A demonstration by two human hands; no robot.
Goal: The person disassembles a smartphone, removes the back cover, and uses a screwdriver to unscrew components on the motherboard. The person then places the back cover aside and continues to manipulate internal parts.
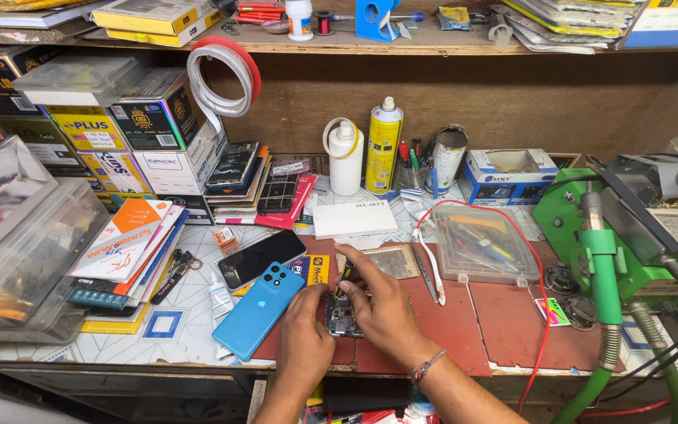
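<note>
Worktop (pixel 198 302) is packed: green soldering rig (pixel 602 235) on the right, box stacks (pixel 119 133) on the left, a clear parts box (pixel 480 243) just behind the red mat (pixel 504 322). A blue phone (pixel 259 308) lies back-up just left of the hands, a black phone (pixel 262 257) behind it. Both hands are on a small circuit board (pixel 342 316) on the mat: left hand (pixel 305 334) pinning its left edge, right hand (pixel 382 302) with its grip closed around a yellow-handled tool (pixel 344 276) over the board.

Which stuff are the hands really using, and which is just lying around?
In use:
left hand
right hand
small dark opened phone body
yellow-and-black handled tool

Lying about:
blue phone back cover
black phone
yellow spray can
clear plastic box
</note>
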